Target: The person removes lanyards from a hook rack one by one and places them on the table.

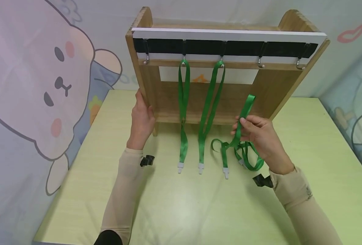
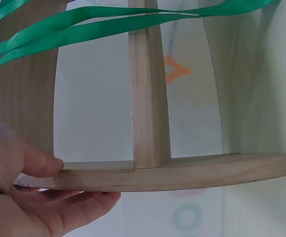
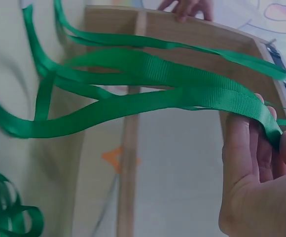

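A wooden rack (image 1: 294,81) stands on the table, with a row of metal hooks along its front strip. My left hand (image 1: 141,122) grips the rack's left side board (image 2: 103,177), thumb on one face and fingers on the other. Green lanyards (image 1: 185,90) (image 1: 211,98) hang from the second and third hooks, their white clips at the bottom. Below the fourth hook (image 1: 261,63), my right hand (image 1: 261,136) pinches another green lanyard (image 1: 245,109) near its looped top end. Its white clip (image 1: 226,173) dangles low, over the table.
Behind the right hand, a coiled green lanyard (image 1: 255,166) lies on the pale yellow table (image 1: 181,214). The first hook (image 1: 145,60) and the fifth hook (image 1: 299,64) hold nothing. A cartoon-printed cloth (image 1: 31,85) hangs behind and beside the table.
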Demonstrator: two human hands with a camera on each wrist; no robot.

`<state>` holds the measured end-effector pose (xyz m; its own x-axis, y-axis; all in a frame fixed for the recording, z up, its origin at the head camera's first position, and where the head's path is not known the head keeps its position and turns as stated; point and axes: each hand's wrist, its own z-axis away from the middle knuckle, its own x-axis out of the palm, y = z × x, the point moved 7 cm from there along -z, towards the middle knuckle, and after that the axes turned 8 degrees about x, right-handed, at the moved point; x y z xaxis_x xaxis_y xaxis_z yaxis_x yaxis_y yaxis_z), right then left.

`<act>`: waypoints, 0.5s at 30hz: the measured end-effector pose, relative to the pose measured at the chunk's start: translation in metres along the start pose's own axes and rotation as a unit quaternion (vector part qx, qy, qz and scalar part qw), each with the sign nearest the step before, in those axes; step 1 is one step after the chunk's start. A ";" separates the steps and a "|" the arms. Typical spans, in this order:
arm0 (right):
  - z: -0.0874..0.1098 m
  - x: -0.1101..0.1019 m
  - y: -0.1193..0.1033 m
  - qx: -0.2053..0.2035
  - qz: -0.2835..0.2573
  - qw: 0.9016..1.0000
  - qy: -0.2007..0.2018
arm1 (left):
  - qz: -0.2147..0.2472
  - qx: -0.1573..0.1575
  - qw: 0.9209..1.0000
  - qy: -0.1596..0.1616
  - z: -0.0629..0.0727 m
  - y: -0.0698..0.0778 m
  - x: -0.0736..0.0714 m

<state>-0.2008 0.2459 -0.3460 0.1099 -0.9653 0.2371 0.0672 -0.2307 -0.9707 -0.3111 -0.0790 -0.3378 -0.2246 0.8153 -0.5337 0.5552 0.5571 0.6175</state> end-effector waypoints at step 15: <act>-0.003 -0.001 0.062 0.087 0.139 0.986 0.011 | 0.001 -0.002 1.000 0.003 0.000 0.002 -0.001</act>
<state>-0.2001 0.2318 -0.4066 0.1274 -0.9910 -0.0405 0.2072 0.0665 -0.9760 -0.3100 -0.0787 -0.3365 -0.2285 0.8177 -0.5283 0.5532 0.5556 0.6207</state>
